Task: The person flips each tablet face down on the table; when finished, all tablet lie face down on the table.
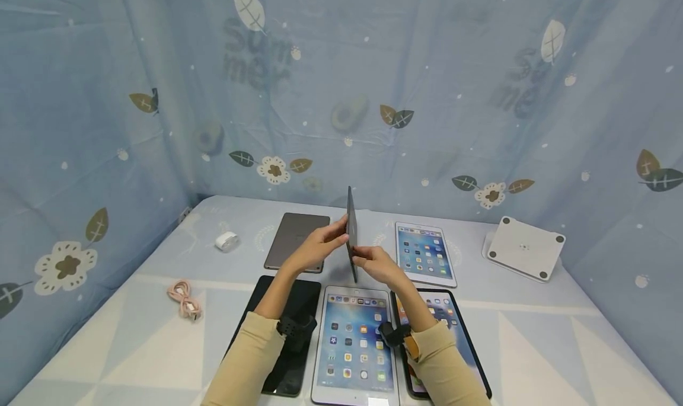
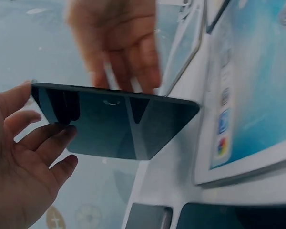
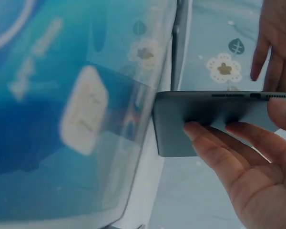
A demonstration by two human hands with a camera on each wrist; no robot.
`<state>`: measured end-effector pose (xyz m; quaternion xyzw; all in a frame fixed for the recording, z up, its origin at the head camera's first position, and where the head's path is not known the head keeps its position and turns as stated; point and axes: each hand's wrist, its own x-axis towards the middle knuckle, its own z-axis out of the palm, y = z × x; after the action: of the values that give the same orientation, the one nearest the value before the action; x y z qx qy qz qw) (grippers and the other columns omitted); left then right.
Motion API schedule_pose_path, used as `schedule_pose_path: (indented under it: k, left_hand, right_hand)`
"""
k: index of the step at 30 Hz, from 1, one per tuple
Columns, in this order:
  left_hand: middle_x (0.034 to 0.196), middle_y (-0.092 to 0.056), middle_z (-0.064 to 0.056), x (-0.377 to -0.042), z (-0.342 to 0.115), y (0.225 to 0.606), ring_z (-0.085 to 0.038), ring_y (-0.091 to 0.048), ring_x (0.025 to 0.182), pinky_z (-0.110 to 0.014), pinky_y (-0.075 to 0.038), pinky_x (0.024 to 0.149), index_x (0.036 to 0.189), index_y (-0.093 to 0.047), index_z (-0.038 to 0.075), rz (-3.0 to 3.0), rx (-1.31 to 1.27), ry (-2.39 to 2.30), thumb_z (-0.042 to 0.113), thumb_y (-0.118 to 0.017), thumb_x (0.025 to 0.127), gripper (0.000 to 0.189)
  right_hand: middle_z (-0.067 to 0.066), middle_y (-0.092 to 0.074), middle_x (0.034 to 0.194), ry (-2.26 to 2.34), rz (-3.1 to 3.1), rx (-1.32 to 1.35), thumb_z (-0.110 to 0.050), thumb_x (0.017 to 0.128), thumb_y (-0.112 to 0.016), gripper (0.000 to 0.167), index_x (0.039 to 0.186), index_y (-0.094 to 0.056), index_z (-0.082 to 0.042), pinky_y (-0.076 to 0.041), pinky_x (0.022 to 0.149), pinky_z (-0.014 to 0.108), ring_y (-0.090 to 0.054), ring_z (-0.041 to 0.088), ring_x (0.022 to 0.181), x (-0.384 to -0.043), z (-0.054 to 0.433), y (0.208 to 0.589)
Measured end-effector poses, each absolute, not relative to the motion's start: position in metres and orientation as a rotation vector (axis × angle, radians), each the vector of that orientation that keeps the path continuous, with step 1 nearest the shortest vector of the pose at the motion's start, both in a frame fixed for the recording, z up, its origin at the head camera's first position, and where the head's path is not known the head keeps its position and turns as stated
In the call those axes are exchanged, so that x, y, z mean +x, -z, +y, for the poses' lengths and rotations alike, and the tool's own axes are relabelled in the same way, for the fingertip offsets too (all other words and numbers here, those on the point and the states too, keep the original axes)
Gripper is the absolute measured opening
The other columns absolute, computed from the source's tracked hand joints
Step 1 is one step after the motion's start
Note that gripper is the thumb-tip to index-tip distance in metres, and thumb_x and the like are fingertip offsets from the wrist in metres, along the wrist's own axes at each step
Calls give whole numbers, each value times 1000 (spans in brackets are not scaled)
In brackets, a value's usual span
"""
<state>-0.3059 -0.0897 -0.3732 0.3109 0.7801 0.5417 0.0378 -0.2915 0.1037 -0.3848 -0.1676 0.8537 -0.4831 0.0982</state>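
Head view: the left hand [image 1: 316, 246] and right hand [image 1: 381, 266] grasp a dark tablet [image 1: 352, 231], upright, toward the table's [image 1: 512, 311] far edge. Left wrist: left fingers [image 2: 50, 143] touch its glossy screen [image 2: 109, 126]. Right wrist: right fingers [image 3: 209, 149] touch its grey back [image 3: 169, 138].

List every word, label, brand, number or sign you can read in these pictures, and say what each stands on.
"Sum / mer": faint, on the blue curtain, left of centre.
"Su / me": same curtain, farther right; any further letters are unclear.
Too small or blurred: icon markings on the middle white tablet, far white tablet and black-framed tablet.
Held tablet: no readable text.
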Motion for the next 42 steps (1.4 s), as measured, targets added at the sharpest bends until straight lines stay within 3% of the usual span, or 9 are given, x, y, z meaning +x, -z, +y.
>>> schedule_pose_path:
  k: [10, 16, 19, 25, 33, 42]
  left_hand:
    - [159, -16, -21, -307, -105, 369, -37, -25, 144, -52, -30, 114, 152, -12, -1, 2333, 956, -1580, 18, -44, 103, 61]
    - [157, -17, -24, -308, -112, 371, -39, -26, 143, -53, -30, 113, 151, -14, -5, 2356, 951, -1530, 15, -45, 102, 60]
    - [156, -19, -27, -308, -117, 373, -41, -28, 142, -53, -32, 112, 150, -15, -8, 2358, 946, -1520, 13, -45, 102, 60]
    - [151, -22, -34, -308, -126, 375, -45, -31, 138, -54, -35, 109, 147, -12, -15, 2318, 986, -1518, 5, -45, 101, 60]
    - [150, -14, -38, -310, -125, 383, -48, -27, 138, -53, -36, 109, 143, -14, -21, 2358, 922, -1447, 2, -44, 100, 57]
    - [149, -18, -38, -310, -117, 392, -47, -32, 136, -53, -37, 108, 142, -17, -22, 2455, 913, -1338, 3, -43, 100, 55]
  right_hand:
    - [26, -39, 147, 1341, 2513, -535, -17, 102, -47, 54, 146, -29, 8, -36, 109, 53, -39, 40, 136, -289, 103, 392]
    - [28, -46, 141, 1193, 2564, -529, -22, 102, -46, 60, 148, -23, 8, -44, 101, 51, -50, 39, 126, -289, 102, 402]
    - [26, -44, 144, 1087, 2590, -508, -26, 102, -44, 61, 151, -21, 2, -42, 103, 52, -48, 40, 129, -288, 101, 404]
    - [25, -34, 151, 949, 2642, -524, -29, 103, -41, 58, 151, -25, -2, -33, 111, 55, -36, 42, 138, -286, 101, 400]
    - [26, -38, 148, 818, 2707, -550, -24, 102, -42, 56, 148, -29, 4, -34, 109, 55, -40, 43, 135, -283, 103, 394]
    - [29, -40, 146, 697, 2730, -518, -23, 100, -46, 57, 146, -31, 7, -38, 107, 55, -43, 45, 131, -283, 109, 386]
